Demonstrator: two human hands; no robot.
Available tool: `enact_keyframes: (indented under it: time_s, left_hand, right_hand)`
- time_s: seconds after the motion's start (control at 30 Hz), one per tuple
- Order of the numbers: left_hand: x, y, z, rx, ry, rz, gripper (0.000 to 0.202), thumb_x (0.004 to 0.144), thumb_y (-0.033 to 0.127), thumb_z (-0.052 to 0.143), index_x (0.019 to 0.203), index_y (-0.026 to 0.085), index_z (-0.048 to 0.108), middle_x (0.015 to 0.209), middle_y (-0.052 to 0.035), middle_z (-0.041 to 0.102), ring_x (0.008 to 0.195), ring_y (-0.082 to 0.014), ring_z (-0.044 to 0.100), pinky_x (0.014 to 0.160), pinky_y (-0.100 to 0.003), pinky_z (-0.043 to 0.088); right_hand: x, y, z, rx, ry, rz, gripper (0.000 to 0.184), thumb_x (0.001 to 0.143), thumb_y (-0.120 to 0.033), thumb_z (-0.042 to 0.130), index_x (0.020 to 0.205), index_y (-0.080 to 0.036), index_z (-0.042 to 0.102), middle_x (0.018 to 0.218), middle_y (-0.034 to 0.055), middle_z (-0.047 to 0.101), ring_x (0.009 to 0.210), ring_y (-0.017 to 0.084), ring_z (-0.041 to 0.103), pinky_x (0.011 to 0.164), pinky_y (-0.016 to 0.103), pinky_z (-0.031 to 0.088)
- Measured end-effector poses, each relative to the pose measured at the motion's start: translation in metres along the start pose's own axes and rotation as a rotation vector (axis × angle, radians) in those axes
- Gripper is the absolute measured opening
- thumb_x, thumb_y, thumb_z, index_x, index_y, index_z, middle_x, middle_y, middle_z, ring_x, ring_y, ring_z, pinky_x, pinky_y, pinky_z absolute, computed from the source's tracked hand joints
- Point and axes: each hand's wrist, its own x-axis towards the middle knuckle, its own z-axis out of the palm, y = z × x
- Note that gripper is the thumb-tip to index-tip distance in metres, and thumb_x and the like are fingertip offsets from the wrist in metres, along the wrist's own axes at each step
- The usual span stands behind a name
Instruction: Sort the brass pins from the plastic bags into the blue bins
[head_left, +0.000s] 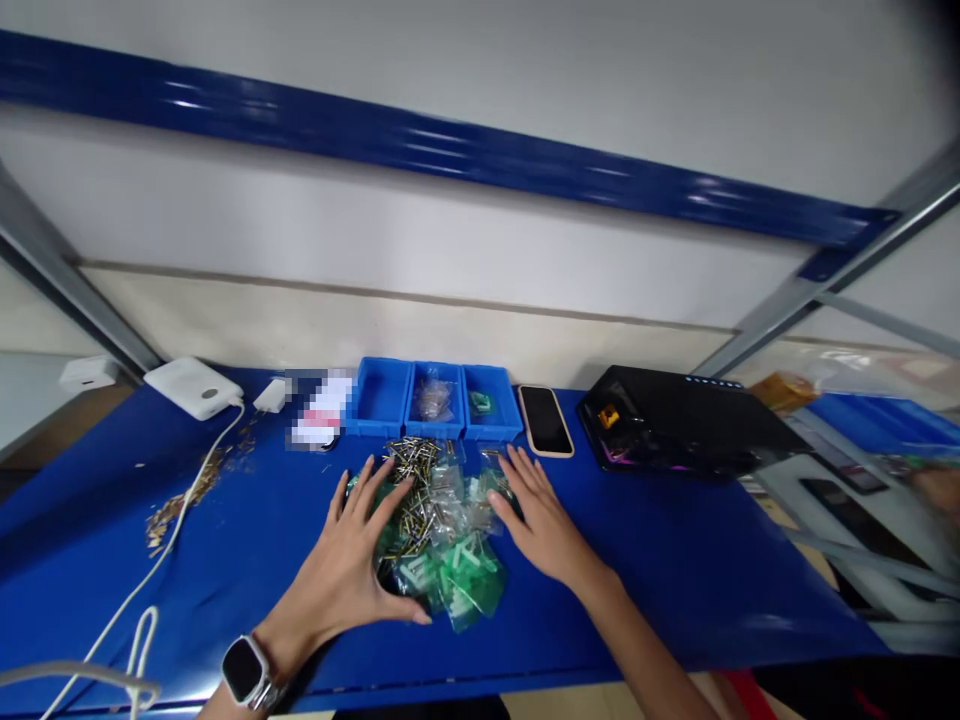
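Note:
My left hand (pixel 351 560) is spread, thumb apart, along the left side of a heap of loose screws (pixel 414 500). At the heap's right edge lies my right hand (pixel 536 515), fingers stretched out, touching small clear plastic bags (pixel 448 490). Green bags with white plastic pieces (pixel 471 578) rest at the front of the heap, just right of my left thumb. Behind the heap stand three joined blue bins: the left bin (pixel 382 392) shows a bare floor, the middle one holds clear bags (pixel 433 398), the right one a small green bag (pixel 481 403).
A phone (pixel 546 420) and a black device (pixel 667 420) lie to the right. On the left are a white power bank (pixel 193 387) with a cable (pixel 196 480), a white adapter (pixel 271 395) and scattered brass-coloured pieces (pixel 169 520). A blue shelf beam (pixel 450 150) crosses above.

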Motion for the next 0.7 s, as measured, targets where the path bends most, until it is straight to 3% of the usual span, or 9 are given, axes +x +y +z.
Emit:
enact_keyframes:
  time_s: [0.13,0.27,0.33,0.5,0.6,0.7]
  left_hand:
    - [0.000,0.000,0.003,0.023,0.008,0.009,0.126,0.056,0.086,0.065,0.155,0.021,0.022,0.160,-0.0184,0.022,0.146,-0.0486,0.017,0.114,-0.073,0.013]
    - [-0.001,0.000,0.004,0.032,0.014,-0.001,0.118,0.061,0.083,0.065,0.154,0.022,0.025,0.160,-0.0163,0.024,0.146,-0.0464,0.018,0.114,-0.071,0.015]
    - [-0.001,0.000,0.004,0.028,0.011,-0.007,0.116,0.062,0.082,0.065,0.154,0.023,0.026,0.160,-0.0156,0.024,0.146,-0.0459,0.018,0.115,-0.071,0.015]
    - [0.000,-0.001,0.005,0.030,0.007,-0.012,0.111,0.065,0.079,0.066,0.153,0.023,0.028,0.160,-0.0154,0.025,0.147,-0.0442,0.016,0.115,-0.070,0.013]
    - [-0.001,0.000,0.002,0.018,0.014,-0.008,0.109,0.065,0.078,0.067,0.151,0.022,0.031,0.159,-0.0159,0.028,0.147,-0.0447,0.018,0.115,-0.071,0.014]
    - [-0.003,0.003,-0.005,-0.023,0.049,0.009,0.102,0.069,0.072,0.069,0.149,0.022,0.032,0.158,-0.0157,0.029,0.146,-0.0450,0.018,0.115,-0.073,0.013]
  right_hand:
    - [0.001,-0.019,0.006,0.098,-0.023,-0.057,0.052,0.103,-0.044,0.036,0.151,-0.024,0.038,0.159,0.0061,0.033,0.148,0.025,0.024,0.122,0.052,0.015]
    - [0.008,-0.024,-0.006,0.105,0.051,-0.022,0.040,0.102,-0.033,0.038,0.138,-0.026,0.054,0.143,0.0055,0.056,0.138,0.023,0.044,0.116,0.048,0.031]
    - [0.017,-0.023,-0.016,0.048,0.050,-0.012,0.039,0.099,-0.028,0.044,0.135,-0.025,0.057,0.139,0.0064,0.059,0.131,0.025,0.050,0.110,0.046,0.038]
    - [0.052,-0.033,-0.027,-0.022,-0.025,0.005,0.042,0.081,-0.027,0.068,0.123,-0.018,0.067,0.127,0.0135,0.065,0.124,0.035,0.054,0.108,0.051,0.036]
    - [0.066,-0.040,-0.020,0.023,-0.013,0.039,0.031,0.074,-0.020,0.074,0.105,-0.019,0.073,0.108,0.0135,0.072,0.112,0.034,0.060,0.100,0.048,0.041]
    - [0.068,-0.041,-0.016,0.136,0.008,0.070,0.017,0.073,-0.013,0.072,0.088,-0.021,0.072,0.083,0.0074,0.072,0.093,0.028,0.066,0.089,0.042,0.047]
